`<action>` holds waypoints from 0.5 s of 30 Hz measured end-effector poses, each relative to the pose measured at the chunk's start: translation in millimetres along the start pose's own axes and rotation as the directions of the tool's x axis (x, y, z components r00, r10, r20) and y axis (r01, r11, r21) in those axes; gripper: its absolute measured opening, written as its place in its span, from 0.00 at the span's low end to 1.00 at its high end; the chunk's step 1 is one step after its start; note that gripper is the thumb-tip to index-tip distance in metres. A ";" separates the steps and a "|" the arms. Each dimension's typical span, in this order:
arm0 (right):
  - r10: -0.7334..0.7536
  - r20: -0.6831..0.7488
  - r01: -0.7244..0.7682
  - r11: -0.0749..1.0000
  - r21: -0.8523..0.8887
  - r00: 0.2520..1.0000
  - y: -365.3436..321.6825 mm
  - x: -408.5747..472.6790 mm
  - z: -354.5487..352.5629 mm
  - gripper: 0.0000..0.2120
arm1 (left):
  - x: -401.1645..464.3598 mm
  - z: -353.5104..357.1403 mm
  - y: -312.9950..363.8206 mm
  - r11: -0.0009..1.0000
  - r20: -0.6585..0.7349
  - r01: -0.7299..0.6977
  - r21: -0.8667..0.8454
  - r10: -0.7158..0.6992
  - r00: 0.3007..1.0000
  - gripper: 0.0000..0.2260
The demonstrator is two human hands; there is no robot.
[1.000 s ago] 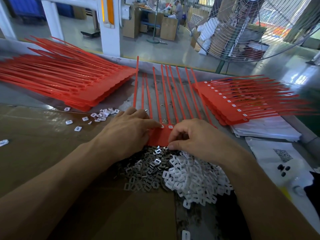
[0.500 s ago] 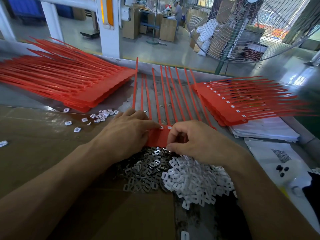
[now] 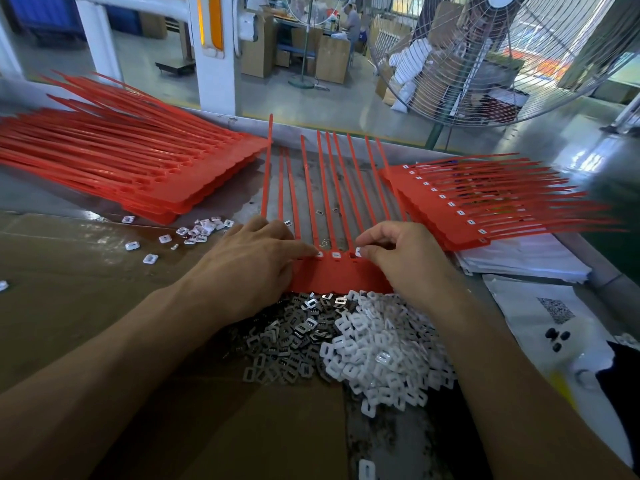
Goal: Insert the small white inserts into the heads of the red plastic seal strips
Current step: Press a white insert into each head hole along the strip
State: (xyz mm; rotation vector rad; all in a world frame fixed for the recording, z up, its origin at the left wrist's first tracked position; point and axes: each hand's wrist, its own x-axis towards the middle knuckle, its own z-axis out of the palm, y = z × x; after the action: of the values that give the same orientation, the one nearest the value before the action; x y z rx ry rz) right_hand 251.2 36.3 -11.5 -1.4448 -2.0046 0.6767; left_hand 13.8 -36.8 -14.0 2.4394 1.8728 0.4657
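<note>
Red seal strips [image 3: 341,271] are lying flat mid-table, heads joined in a band toward the person, tails fanning away. Left hand [image 3: 252,268] is resting palm-down on the left end of the band, fingers mostly straight and close together, forefinger pressing beside a seated white insert [image 3: 319,254]. A second seated insert [image 3: 335,254] is sitting just right of it. Right hand [image 3: 401,258] is hovering over the right end of the band, fingers curled, thumb and forefinger pinching another white insert [image 3: 358,251] right at the next head; cannot tell whether it is already in the slot.

A heap of white inserts [image 3: 384,358] is lying just near of the band, touching a heap of grey metal clips [image 3: 287,337] on its left. A stack of bare red strips [image 3: 138,164] is sitting far left, a stack of filled strips [image 3: 478,206] at right. Loose white pieces [image 3: 201,230] are scattered by the left stack. A big fan [image 3: 502,53] is standing beyond the table.
</note>
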 end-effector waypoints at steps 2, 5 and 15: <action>-0.003 0.003 0.003 1.000 0.000 1.000 -0.9 1.0 2.4 0.06 | 0.0 -0.4 0.3 1.000 0.000 0.000 0.000 0.000 1.000 0.20; -0.002 0.005 0.002 1.000 0.014 1.000 -2.7 1.2 5.3 0.09 | -0.2 -0.7 0.5 1.000 0.000 0.001 0.001 -0.001 1.000 0.20; -0.018 0.042 0.020 0.999 -0.050 0.999 -10.7 -0.2 6.5 0.08 | -0.2 -0.6 0.7 1.000 -0.001 0.009 -0.012 -0.009 1.000 0.19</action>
State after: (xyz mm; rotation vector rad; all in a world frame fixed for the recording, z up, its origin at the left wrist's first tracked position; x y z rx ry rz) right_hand 239.5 32.6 -8.7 -1.4496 -2.0790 0.6575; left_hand 14.2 -37.3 -13.3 2.4232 1.8746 0.4767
